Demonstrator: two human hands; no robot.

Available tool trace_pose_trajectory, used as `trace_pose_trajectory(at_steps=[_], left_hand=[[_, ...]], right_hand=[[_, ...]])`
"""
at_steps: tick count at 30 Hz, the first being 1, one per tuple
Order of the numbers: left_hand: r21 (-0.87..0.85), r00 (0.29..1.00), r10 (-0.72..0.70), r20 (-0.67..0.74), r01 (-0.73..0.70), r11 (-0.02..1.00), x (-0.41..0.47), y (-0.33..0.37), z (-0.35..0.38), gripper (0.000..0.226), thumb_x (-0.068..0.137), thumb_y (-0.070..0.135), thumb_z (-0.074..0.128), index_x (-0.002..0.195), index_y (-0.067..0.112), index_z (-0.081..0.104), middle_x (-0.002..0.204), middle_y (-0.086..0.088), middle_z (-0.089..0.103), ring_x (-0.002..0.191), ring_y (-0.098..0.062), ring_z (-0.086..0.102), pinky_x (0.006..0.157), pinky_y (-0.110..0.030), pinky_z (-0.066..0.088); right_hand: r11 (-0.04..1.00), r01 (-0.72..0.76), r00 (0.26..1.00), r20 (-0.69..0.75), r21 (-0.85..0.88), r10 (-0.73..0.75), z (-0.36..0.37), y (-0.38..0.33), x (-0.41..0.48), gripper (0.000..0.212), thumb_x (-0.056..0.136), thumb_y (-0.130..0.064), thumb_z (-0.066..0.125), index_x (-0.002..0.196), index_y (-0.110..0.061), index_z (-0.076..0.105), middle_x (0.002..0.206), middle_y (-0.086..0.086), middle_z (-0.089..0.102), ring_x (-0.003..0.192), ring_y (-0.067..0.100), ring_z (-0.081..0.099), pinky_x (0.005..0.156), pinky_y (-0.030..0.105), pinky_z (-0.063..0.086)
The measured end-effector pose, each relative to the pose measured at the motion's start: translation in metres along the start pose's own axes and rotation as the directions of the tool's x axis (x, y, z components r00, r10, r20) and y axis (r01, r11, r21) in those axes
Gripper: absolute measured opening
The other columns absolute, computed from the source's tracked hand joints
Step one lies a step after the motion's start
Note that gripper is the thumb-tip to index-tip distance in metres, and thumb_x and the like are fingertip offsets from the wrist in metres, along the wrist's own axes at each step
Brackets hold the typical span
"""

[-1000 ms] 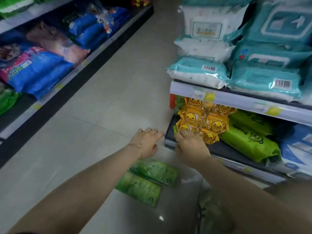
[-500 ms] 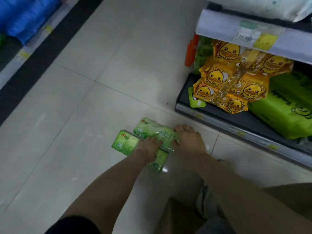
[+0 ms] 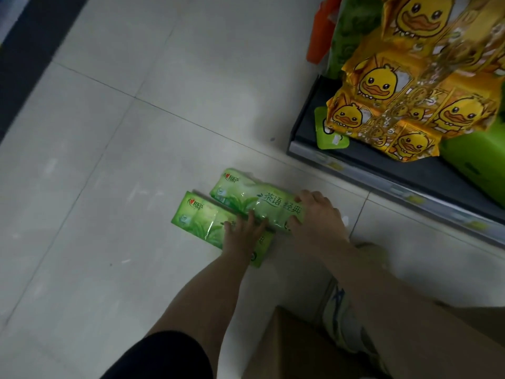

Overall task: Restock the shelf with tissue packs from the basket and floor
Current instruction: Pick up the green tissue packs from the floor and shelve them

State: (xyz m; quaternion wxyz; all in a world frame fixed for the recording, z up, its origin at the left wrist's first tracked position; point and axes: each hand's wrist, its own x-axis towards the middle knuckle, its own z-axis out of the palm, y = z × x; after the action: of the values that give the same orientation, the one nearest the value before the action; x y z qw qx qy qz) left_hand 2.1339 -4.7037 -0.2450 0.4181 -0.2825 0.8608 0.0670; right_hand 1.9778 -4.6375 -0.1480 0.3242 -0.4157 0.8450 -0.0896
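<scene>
Two green tissue packs lie touching on the floor [image 3: 109,187]. Near pack [image 3: 196,217] is pressed by left hand [image 3: 243,233], fingers spread. Far pack [image 3: 246,198] is gripped endwise by right hand [image 3: 317,217], likely so both are gathered for the shelf [image 3: 410,170].

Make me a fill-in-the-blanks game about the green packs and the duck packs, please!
1. The near green pack and the far green pack lie on the ____, not on the shelf.
2. The right hand holds one end of the ____ green pack.
3. The duck packs on the shelf are coloured ____.
Missing words: floor; far; yellow.
</scene>
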Motion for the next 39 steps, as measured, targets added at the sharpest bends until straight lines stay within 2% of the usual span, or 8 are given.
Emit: trace_pose_trajectory(at_steps=[3, 7, 13, 17, 19, 26, 31, 39], left_hand=[[0.013, 0.998, -0.031, -0.054, 0.032, 0.999, -0.004, 0.002, 0.016, 0.095, 0.088, 0.023, 0.060, 0.149, 0.028, -0.013, 0.158, -0.013, -0.007, 0.143, -0.039, 0.010, 0.105, -0.063, 0.024], [0.090, 0.994, -0.067, -0.082, 0.074, 0.993, 0.001, 0.001, 0.030, 0.121, 0.055, 0.051, 0.081, 0.147, 0.029, 0.006, 0.149, -0.007, 0.039, 0.127, -0.033, 0.048, 0.092, -0.061, 0.042], [-0.067, 0.997, -0.007, -0.083, 0.001, 0.998, 0.007, -0.008, 0.029, 0.129, 0.020, 0.037, 0.092, 0.134, 0.028, 0.033, 0.128, -0.014, 0.059, 0.107, -0.042, 0.061, 0.057, -0.047, 0.053], [-0.023, 0.988, 0.104, -0.118, -0.107, 0.994, 0.004, -0.016, 0.017, 0.106, 0.074, 0.030, 0.076, 0.150, 0.034, 0.001, 0.158, -0.012, 0.006, 0.138, -0.042, 0.021, 0.092, -0.053, 0.043], [-0.037, 0.990, 0.092, -0.106, -0.096, 0.995, 0.001, -0.020, 0.013, 0.112, 0.075, 0.031, 0.075, 0.149, 0.036, -0.008, 0.158, -0.007, -0.009, 0.138, -0.041, 0.012, 0.099, -0.054, 0.036], [-0.088, 0.982, 0.077, -0.170, -0.093, 0.992, -0.022, -0.038, -0.006, 0.120, 0.061, 0.045, 0.081, 0.147, 0.041, -0.002, 0.149, -0.004, 0.018, 0.133, -0.035, 0.021, 0.098, -0.054, 0.036], [-0.302, 0.983, -0.023, -0.184, -0.034, 0.953, -0.036, -0.048, -0.029, 0.125, 0.057, 0.051, 0.081, 0.145, 0.046, -0.007, 0.146, -0.005, 0.019, 0.136, -0.036, 0.016, 0.105, -0.057, 0.026], [-0.388, 0.938, 0.003, -0.346, -0.145, 0.910, -0.066, -0.059, -0.091, 0.126, 0.050, 0.052, 0.076, 0.146, 0.047, -0.006, 0.133, -0.005, 0.031, 0.125, -0.030, 0.032, 0.108, -0.052, 0.023]], right_hand=[[1.000, -0.005, 1.000, 0.022, 0.010, 0.005, 0.004, 0.000, 0.001, 0.041, 0.088, -0.027, 0.052, 0.127, -0.015, 0.044, 0.120, 0.006, 0.049, 0.108, 0.025, 0.047, 0.091, 0.039, 0.040], [1.000, -0.012, 0.999, 0.045, 0.024, 0.011, 0.009, 0.004, 0.001, 0.042, 0.087, -0.027, 0.054, 0.127, -0.016, 0.045, 0.121, 0.005, 0.050, 0.109, 0.024, 0.047, 0.091, 0.040, 0.041], [0.998, -0.031, 0.999, 0.016, 0.048, 0.031, 0.004, 0.008, 0.003, 0.036, 0.087, -0.024, 0.055, 0.121, -0.017, 0.047, 0.116, 0.003, 0.050, 0.106, 0.022, 0.047, 0.088, 0.037, 0.038], [0.999, -0.019, 0.999, 0.027, 0.050, 0.018, -0.001, 0.002, -0.001, 0.036, 0.088, -0.023, 0.053, 0.123, -0.016, 0.046, 0.117, 0.004, 0.049, 0.107, 0.023, 0.047, 0.092, 0.038, 0.040], [0.999, -0.007, 1.000, 0.019, 0.049, 0.006, -0.005, -0.001, -0.003, 0.036, 0.088, -0.023, 0.053, 0.123, -0.016, 0.046, 0.117, 0.005, 0.048, 0.106, 0.024, 0.047, 0.092, 0.038, 0.040], [0.997, 0.079, 0.997, -0.016, 0.022, -0.078, -0.014, -0.011, -0.009, 0.035, 0.088, -0.024, 0.054, 0.121, -0.016, 0.047, 0.115, 0.005, 0.050, 0.104, 0.023, 0.048, 0.087, 0.035, 0.041], [0.982, 0.190, 0.980, -0.062, -0.009, -0.190, -0.027, -0.024, -0.016, 0.034, 0.088, -0.025, 0.053, 0.120, -0.015, 0.050, 0.118, 0.006, 0.052, 0.107, 0.026, 0.049, 0.089, 0.037, 0.041], [0.914, 0.341, 0.933, -0.037, -0.218, -0.357, -0.053, -0.043, -0.045, 0.041, 0.089, -0.024, 0.049, 0.129, -0.013, 0.045, 0.126, 0.007, 0.048, 0.115, 0.026, 0.044, 0.095, 0.036, 0.035]])
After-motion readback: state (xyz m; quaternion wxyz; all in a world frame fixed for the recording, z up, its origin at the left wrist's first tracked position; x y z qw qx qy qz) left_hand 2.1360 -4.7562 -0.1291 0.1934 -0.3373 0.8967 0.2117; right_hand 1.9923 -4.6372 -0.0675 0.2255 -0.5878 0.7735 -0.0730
